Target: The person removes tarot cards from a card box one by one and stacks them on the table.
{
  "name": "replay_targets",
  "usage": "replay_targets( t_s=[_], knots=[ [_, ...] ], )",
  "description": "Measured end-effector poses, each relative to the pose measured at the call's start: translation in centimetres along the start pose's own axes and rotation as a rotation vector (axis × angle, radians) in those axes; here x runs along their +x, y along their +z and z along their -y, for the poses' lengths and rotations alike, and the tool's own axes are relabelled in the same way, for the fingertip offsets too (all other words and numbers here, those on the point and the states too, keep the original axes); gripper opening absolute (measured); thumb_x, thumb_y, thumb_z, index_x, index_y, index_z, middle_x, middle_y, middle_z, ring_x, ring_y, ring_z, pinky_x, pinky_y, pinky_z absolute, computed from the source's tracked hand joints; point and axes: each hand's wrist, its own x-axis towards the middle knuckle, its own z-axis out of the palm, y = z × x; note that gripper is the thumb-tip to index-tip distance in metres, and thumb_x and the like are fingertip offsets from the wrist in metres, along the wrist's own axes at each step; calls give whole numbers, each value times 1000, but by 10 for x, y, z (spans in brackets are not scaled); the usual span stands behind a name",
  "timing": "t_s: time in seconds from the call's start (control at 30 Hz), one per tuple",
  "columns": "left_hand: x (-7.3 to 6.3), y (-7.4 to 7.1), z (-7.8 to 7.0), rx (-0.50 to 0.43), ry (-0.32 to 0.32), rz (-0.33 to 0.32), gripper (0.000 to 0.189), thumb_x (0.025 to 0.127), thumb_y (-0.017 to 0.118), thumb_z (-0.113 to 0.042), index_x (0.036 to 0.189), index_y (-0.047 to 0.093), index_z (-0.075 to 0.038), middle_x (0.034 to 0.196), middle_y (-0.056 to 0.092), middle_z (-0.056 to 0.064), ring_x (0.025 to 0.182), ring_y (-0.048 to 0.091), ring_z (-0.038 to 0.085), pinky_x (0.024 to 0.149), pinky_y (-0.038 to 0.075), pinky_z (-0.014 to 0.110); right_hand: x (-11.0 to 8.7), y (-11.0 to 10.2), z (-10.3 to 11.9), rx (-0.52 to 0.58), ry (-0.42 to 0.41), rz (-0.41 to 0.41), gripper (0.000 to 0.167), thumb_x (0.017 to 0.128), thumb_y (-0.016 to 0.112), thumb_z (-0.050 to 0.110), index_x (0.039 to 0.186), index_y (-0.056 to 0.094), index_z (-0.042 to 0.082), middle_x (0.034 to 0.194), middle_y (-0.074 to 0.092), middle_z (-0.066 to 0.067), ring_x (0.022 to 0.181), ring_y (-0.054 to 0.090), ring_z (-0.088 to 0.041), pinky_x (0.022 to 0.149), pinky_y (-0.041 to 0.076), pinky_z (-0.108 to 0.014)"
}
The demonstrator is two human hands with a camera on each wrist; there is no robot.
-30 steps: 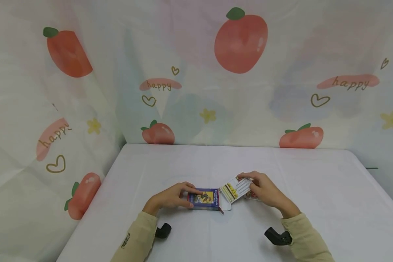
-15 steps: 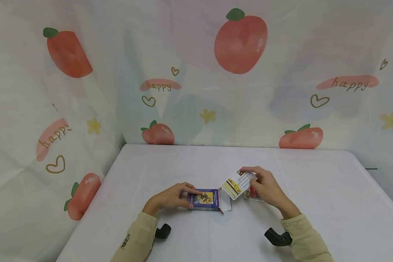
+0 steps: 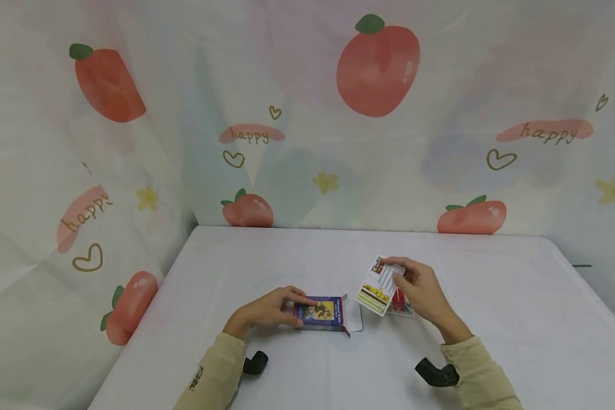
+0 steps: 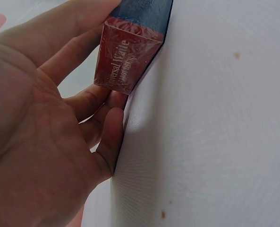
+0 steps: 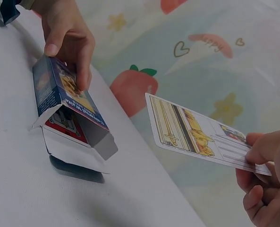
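Note:
My left hand (image 3: 271, 308) holds a blue tarot card box (image 3: 318, 312) lying flat on the table, thumb at its near side and a finger on top. Its red end, printed "Universal Waite", faces the palm in the left wrist view (image 4: 125, 56). The box's other end stands unfolded toward the right, and a red printed piece (image 5: 66, 124) shows inside. With thumb and fingers my right hand (image 3: 424, 287) pinches a tarot card (image 3: 378, 287), raised and tilted, its picture of a sword and yellow figure visible. Below it lies a reddish card or stack (image 3: 402, 304), partly hidden.
A white cloth covers the table (image 3: 307, 370). Behind and at the left hangs a curtain (image 3: 297, 74) printed with fruit and "happy". Black wrist devices (image 3: 256, 363) sit by both sleeves.
The right hand has lifted the tarot card away from the box mouth, rightward and slightly up, turning it steeper. More of the reddish card beneath shows. The left hand and box stay put.

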Motion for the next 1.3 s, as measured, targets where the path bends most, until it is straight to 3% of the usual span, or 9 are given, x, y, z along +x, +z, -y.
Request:
replay_targets(
  t_s=[0.27, 0.43, 0.63, 0.8, 1.03, 1.3],
  knots=[
    [-1, 0, 0, 1, 6, -1, 46, 87, 78, -20, 131, 69, -31, 143, 52, 7, 129, 45, 24, 100, 40, 43, 0, -1, 0, 21, -20, -66, 23, 95, 55, -8, 113, 69, -6, 110, 66, -24, 74, 49, -2, 60, 43, -18],
    [-2, 1, 0, -15, 7, 1, 46, 88, 78, -19, 131, 69, -30, 141, 54, 5, 125, 45, 21, 99, 40, 40, -1, -1, 1, 13, -4, -74, 18, 97, 56, -5, 108, 70, -6, 110, 66, -24, 78, 50, -2, 64, 45, -17],
    [-3, 1, 0, -19, 11, 6, 47, 88, 78, -19, 132, 69, -30, 140, 54, 5, 124, 45, 20, 98, 40, 39, -1, -2, 1, -14, -9, -73, 22, 96, 57, -5, 113, 72, -5, 115, 69, -25, 83, 47, -2, 67, 41, -18],
    [-3, 1, -1, -13, 17, 11, 47, 88, 78, -20, 133, 68, -30, 141, 53, 6, 125, 45, 21, 97, 40, 39, -3, -4, 2, -45, 35, -56, 31, 94, 62, -3, 124, 69, -2, 126, 64, -23, 86, 49, -2, 70, 43, -15],
    [-2, 1, -1, 5, 23, 10, 47, 88, 78, -21, 133, 68, -30, 141, 53, 7, 125, 46, 22, 96, 41, 38, -3, -6, 1, 12, 45, -17, 42, 94, 56, -8, 136, 59, -5, 136, 54, -26, 103, 53, 5, 81, 46, -8],
    [-1, 0, -1, 14, 23, 4, 47, 88, 78, -21, 133, 68, -32, 141, 53, 5, 126, 46, 21, 97, 40, 39, 1, -10, -4, -17, 77, -55, 42, 97, 49, -7, 138, 57, -3, 136, 56, -28, 91, 52, 0, 72, 48, -14]
  ],
)
